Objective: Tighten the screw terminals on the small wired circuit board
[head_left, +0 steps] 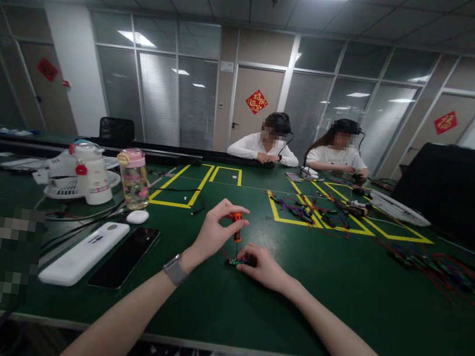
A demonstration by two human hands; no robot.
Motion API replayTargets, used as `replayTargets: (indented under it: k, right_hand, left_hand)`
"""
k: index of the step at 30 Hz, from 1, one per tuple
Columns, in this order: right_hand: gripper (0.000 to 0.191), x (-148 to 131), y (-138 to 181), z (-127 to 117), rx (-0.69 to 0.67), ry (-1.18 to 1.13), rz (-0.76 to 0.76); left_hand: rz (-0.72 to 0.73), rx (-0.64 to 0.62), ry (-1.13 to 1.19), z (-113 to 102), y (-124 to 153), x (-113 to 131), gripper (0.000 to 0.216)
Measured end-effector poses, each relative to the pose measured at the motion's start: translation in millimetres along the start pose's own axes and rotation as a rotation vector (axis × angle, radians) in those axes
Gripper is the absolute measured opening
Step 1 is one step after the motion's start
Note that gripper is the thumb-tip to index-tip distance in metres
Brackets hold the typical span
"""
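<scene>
My left hand [215, 229] pinches the orange handle of a small screwdriver [236, 229], held upright with its tip down on a small dark part [234, 262] with red wires on the green table [245, 309]. My right hand [263, 266] lies on the table with its fingers closed on that small part, steadying it. A watch sits on my left wrist.
A black phone [124, 256], a white flat case [84, 252], a pink-lidded bottle [134, 178] and a white bottle [92, 172] stand at the left. Piles of wired parts [312, 212] lie on yellow-taped squares. Two people sit across the table. A black box [460, 192] is right.
</scene>
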State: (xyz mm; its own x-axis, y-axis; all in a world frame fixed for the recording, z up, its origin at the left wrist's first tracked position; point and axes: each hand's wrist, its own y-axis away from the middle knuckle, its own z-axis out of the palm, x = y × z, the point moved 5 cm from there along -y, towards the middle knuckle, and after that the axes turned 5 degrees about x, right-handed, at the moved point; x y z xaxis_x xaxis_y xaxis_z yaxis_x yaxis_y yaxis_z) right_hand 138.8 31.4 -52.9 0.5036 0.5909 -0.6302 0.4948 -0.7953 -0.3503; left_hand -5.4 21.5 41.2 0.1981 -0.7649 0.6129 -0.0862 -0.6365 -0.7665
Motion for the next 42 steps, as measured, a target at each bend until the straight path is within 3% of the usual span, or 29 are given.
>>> replayTargets:
  k: [9, 17, 25, 32, 39, 42]
  right_hand:
    - [0.012, 0.9, -1.1, 0.9, 0.005, 0.01, -0.001]
    - [0.012, 1.7, -0.1, 0.5, 0.005, 0.002, 0.006]
    - [0.012, -0.3, -1.2, -0.3, -0.002, 0.005, 0.004]
    - [0.012, 0.7, -0.3, 0.5, -0.009, 0.012, 0.001]
    - [0.012, 2.6, -0.7, 1.3, -0.009, 0.008, -0.007]
    - [0.012, 3.3, -1.0, 1.5, -0.006, 0.0, -0.005]
  left_hand:
    - [-0.052, -0.136, 0.141, 6.4, 4.0, 2.2, 0.033]
    - [0.016, 0.032, -0.037, -1.4, 0.7, -0.2, 0.012]
    - [0.053, -0.106, -0.024, 7.5, 4.5, 4.3, 0.033]
    - [0.137, 0.051, -0.17, -2.0, 1.8, 3.9, 0.016]
    - [0.118, -0.067, -0.057, 2.5, 5.3, 1.4, 0.034]
    - [0.154, -0.046, -0.068, 3.9, 7.1, 2.7, 0.035]
